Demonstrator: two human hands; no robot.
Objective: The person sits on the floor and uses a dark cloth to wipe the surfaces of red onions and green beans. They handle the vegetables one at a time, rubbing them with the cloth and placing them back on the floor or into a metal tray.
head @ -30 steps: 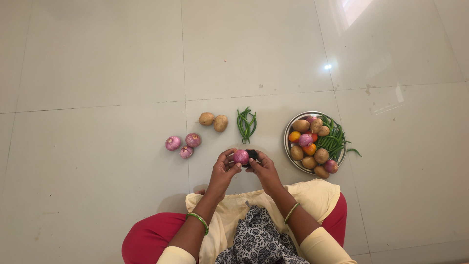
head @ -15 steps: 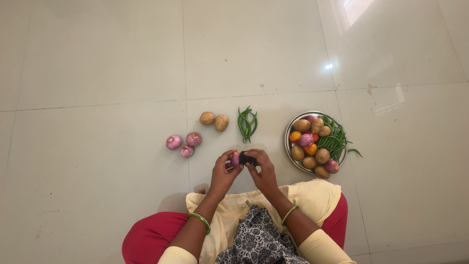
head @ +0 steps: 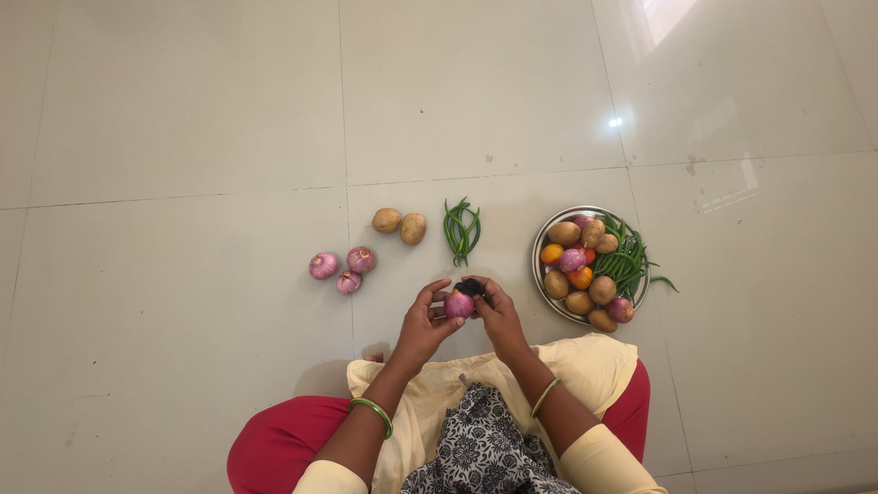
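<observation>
Onion [head: 458, 305] pinched between left hand [head: 422, 320] and right hand [head: 495, 311], dark cloth [head: 472, 287] pressed on it | step: wiping, judged | next: turning calls for loosened grip | plate [head: 540, 245] right of hands

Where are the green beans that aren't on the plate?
The loose green beans lie on the floor in the head view, between the two potatoes on their left and the steel plate on their right.

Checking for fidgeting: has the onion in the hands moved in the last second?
Yes, slightly. The held onion now sits a little lower in the head view, farther from the green beans on the floor.
</observation>
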